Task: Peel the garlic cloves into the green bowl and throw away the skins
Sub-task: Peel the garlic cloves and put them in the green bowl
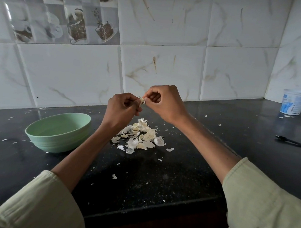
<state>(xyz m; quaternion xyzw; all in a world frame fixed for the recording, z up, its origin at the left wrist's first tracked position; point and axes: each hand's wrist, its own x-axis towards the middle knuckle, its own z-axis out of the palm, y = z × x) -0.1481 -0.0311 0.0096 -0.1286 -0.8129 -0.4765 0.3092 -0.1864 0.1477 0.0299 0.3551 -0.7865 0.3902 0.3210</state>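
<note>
Both hands are raised above the black counter point(158, 179), close together. My left hand point(122, 106) grips a small pale garlic clove point(141, 100) between its curled fingers. My right hand point(163, 100) pinches the skin at the clove's top end. Below them lies a pile of white garlic skins and cloves point(141, 137). The green bowl point(58, 131) stands to the left of the pile; the part of its inside that I see holds nothing.
Small skin flakes are scattered across the counter. A white plastic tub point(294, 102) stands in the far right corner by the tiled wall. A black cable point(294, 142) lies at the right edge. The counter's front edge runs just below my forearms.
</note>
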